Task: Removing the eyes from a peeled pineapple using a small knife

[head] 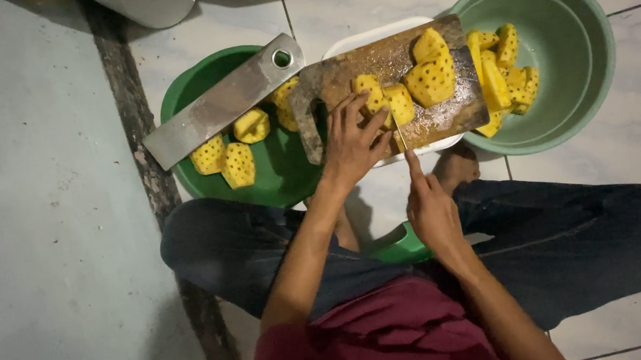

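My left hand (350, 145) presses down on a peeled yellow pineapple piece (369, 93) on a wooden cutting board (339, 70). My right hand (430, 208) grips a knife (400, 133) whose thin blade stands on edge beside that piece, index finger along its spine. Two more pineapple pieces (430, 68) lie on the board further right. The board rests on a white tub (367, 33).
A dark green basin (200, 80) at the left holds pineapple chunks, with a big cleaver (224, 102) laid across its rim. A pale green basin (565, 32) at the right holds cut slices. I sit cross-legged on a tiled floor; a box stands beyond.
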